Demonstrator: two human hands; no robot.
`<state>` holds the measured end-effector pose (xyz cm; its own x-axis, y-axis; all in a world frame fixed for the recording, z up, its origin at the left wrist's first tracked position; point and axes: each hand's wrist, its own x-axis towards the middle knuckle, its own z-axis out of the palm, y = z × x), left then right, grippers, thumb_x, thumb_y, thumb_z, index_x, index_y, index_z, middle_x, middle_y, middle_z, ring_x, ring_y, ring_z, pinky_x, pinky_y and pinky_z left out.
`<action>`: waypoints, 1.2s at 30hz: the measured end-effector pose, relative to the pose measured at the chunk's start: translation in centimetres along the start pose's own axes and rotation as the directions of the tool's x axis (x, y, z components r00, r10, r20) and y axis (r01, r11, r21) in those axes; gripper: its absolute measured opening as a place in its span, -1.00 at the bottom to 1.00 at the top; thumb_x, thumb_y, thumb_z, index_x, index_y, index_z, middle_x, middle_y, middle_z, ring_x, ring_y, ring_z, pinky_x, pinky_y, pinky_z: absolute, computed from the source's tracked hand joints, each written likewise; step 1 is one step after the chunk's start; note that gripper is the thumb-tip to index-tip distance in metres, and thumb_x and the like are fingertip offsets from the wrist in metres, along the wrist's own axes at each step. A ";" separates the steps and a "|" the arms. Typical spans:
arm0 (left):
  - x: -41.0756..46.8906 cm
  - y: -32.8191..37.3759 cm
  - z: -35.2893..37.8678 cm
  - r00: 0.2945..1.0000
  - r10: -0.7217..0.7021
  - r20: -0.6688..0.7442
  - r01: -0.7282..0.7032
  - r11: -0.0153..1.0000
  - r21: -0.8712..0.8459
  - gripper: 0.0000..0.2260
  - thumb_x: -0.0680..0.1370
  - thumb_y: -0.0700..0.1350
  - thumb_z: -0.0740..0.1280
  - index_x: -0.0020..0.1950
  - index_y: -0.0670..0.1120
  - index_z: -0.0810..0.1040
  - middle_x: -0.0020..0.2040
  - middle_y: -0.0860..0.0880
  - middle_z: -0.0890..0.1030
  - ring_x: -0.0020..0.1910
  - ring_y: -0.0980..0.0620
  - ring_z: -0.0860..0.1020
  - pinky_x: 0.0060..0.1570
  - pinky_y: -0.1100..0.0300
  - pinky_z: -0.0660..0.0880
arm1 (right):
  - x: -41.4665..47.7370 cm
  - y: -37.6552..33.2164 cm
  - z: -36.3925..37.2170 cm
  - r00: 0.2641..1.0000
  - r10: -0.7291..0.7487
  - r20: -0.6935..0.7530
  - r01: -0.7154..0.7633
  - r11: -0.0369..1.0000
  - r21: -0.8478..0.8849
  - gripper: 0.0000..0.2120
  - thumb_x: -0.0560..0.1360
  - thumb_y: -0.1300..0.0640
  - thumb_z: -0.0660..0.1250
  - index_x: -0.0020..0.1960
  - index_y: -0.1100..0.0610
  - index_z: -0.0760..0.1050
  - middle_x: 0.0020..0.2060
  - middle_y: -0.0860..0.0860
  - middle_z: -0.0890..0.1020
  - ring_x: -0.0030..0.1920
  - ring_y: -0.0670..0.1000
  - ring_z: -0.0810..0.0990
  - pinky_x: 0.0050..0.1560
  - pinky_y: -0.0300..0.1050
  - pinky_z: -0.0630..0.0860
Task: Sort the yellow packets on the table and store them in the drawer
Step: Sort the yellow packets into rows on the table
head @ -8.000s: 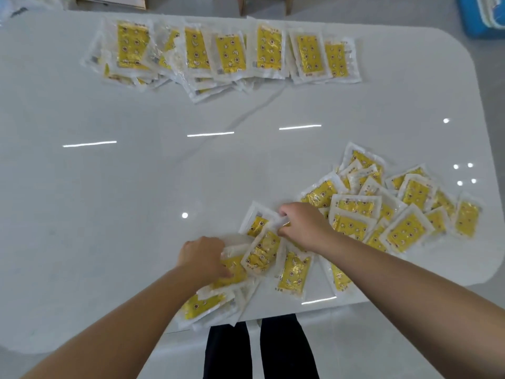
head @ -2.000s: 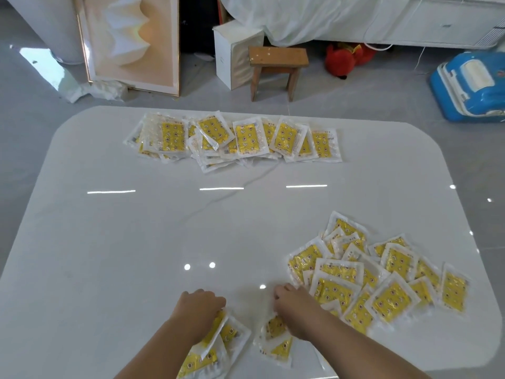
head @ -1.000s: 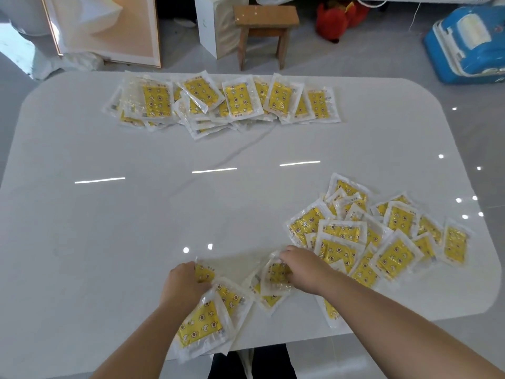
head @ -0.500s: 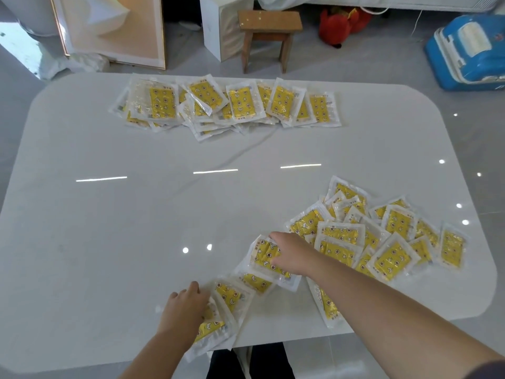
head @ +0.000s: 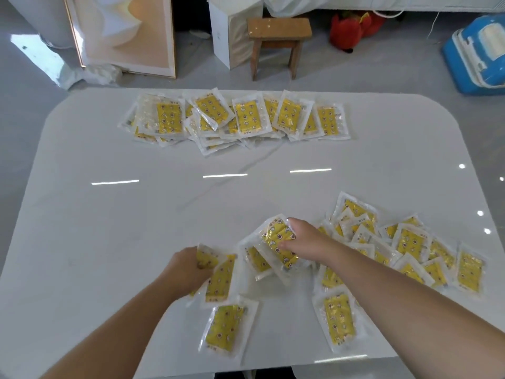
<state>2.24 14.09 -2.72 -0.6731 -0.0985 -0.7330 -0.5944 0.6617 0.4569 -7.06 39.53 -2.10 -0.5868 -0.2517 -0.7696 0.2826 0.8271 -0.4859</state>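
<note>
Packets lie heaped near right and rowed far on bench. Left hand grips several; right hand pinches one. Judged light, floppy, slippery film; hold by sealed margins.

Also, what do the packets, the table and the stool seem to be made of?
Packets: clear, crinkly plastic film around a yellow printed insert, it seems; the edges glint. Table: white and glossy, perhaps stone or glass; it shows sharp light reflections. Stool: bare brown wood, matt and scuffed.
</note>
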 end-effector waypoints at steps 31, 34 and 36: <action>22.7 9.7 -24.1 0.791 -0.207 -0.576 0.030 0.953 -0.302 -0.51 0.47 -0.12 0.43 0.34 -0.16 0.35 0.07 -0.16 0.56 0.10 -0.21 0.52 -0.04 0.03 0.43 | 19.6 -18.9 -15.6 0.784 0.036 -0.619 0.086 0.982 0.167 -0.60 0.51 0.15 0.37 0.32 0.13 0.41 0.10 -0.01 0.55 0.01 0.03 0.55 -0.13 -0.17 0.40; 23.1 11.6 -23.1 0.855 -0.185 -0.484 -0.011 0.927 -0.374 -0.47 0.45 -0.08 0.48 0.32 -0.14 0.33 0.04 -0.12 0.53 0.01 -0.17 0.54 -0.15 0.10 0.39 | 19.5 -18.2 -15.6 0.764 0.253 -0.593 0.055 0.891 0.451 -0.59 0.50 0.18 0.38 0.32 0.10 0.41 0.09 -0.01 0.57 -0.08 0.00 0.55 -0.26 -0.20 0.42; 23.4 12.4 -22.4 0.869 -0.217 -0.445 0.017 0.911 -0.411 -0.45 0.47 -0.10 0.44 0.37 -0.14 0.28 0.08 -0.13 0.54 -0.04 -0.16 0.55 -0.19 0.11 0.42 | 19.5 -17.7 -15.2 0.759 0.334 -0.558 0.019 0.846 0.533 -0.54 0.50 0.21 0.38 0.37 0.09 0.37 0.12 -0.01 0.55 -0.05 0.02 0.53 -0.18 -0.18 0.44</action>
<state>-30.74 3.36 -2.90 -0.6515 -0.5600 -0.5118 -0.7342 0.2957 0.6111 -35.08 27.61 -2.17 -0.7747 0.3658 -0.5157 0.6321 0.4268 -0.6468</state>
